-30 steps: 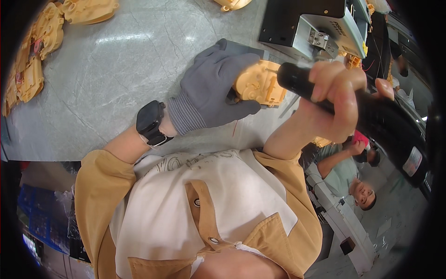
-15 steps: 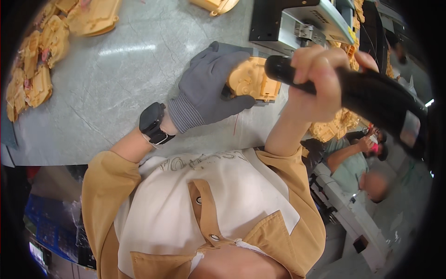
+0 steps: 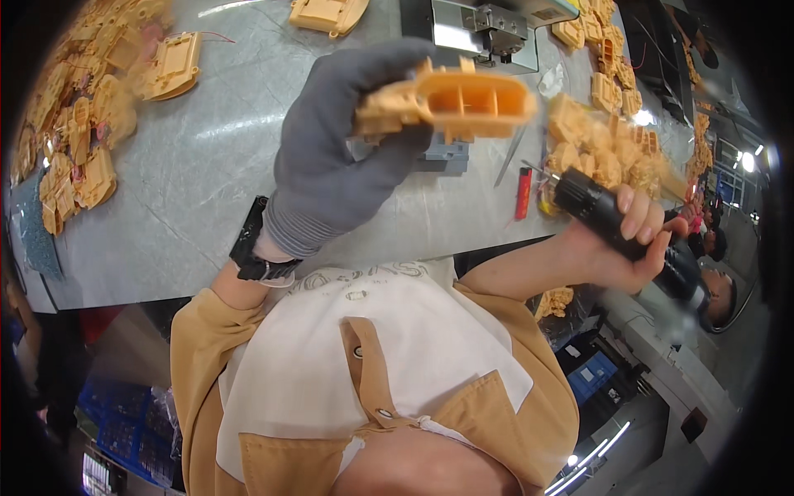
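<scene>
My left hand [image 3: 331, 157], in a grey knitted glove, grips a yellow-orange plastic housing [image 3: 475, 107] raised above the table. Its hollow side with inner ribs faces me, slightly blurred. Below the housing sits a grey block-like fixture [image 3: 447, 159], partly hidden. My bare right hand [image 3: 633, 244] is wrapped round a black electric screwdriver [image 3: 589, 198] at the right, whose thin bit points up and left, apart from the housing.
Many yellow-orange plastic parts lie heaped at the left [image 3: 87, 174], with another pile [image 3: 608, 136] at the right. A metal-fronted machine [image 3: 488, 37] stands at the back. A small red object [image 3: 523, 194] lies near the screwdriver's tip. Another person [image 3: 718, 293] is at far right.
The left hand has lifted the housing off the fixture and turned it so its hollow side shows. The right hand has drawn the screwdriver away from the housing, down and right.
</scene>
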The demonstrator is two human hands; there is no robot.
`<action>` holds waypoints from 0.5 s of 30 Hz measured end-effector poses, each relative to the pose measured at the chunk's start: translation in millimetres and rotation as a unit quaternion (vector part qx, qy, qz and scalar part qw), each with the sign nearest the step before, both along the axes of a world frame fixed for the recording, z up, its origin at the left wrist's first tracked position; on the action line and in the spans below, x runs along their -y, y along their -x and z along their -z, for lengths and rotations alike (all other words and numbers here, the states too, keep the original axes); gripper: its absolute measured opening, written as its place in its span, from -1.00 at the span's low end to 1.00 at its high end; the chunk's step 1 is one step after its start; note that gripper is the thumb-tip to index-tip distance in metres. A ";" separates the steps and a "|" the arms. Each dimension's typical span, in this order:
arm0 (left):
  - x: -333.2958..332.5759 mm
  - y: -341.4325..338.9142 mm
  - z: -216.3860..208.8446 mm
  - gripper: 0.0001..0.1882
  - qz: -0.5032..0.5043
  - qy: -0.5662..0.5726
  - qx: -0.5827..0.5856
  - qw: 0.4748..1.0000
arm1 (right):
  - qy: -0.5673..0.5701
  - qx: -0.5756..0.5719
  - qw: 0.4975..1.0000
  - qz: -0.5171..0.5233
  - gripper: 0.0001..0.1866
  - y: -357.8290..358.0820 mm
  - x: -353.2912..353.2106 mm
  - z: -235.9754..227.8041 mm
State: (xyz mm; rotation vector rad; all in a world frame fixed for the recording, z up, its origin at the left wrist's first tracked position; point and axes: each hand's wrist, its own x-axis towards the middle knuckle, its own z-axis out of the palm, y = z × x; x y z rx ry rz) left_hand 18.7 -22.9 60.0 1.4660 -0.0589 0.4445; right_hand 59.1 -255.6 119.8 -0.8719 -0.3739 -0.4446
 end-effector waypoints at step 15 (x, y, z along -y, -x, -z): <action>-95.8 273.6 12.3 -0.59 -0.453 0.191 -0.168 0.854 | 0.030 -0.030 0.998 -0.043 -0.56 4.6 0.7 9.7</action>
